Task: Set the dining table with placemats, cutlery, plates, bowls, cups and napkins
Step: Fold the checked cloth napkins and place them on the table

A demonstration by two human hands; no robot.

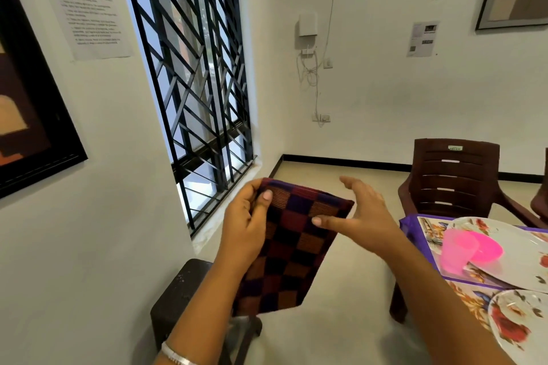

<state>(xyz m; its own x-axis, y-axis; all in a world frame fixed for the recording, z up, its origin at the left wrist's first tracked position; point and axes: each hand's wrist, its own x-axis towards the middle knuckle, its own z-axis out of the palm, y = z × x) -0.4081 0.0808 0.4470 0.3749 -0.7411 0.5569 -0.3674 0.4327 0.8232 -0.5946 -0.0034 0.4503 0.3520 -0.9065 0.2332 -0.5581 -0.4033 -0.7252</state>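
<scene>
The left hand (246, 225) grips a folded checked napkin (292, 249) at its upper left corner, thumb laid on the front face and the other fingers curled round the far edge, so the cloth hangs from that corner down toward 5 o'clock, held in the air in front of the barred window (189, 68). The right hand (360, 213) is spread, fingers straight and apart; its thumb tip touches the cloth's face near the right edge, at about 3 o'clock from the gripped corner, while the fingers reach over the top right corner without closing. At 3 o'clock from the napkin lies the table edge with a purple-bordered placemat (421, 231), white flowered plates (510, 249) and a pink cup (455, 252) tipped against a pink bowl (486, 249). A brown chair (453, 178) stands behind the table, and a dark stool (184, 299) is below the napkin at 7 o'clock.
</scene>
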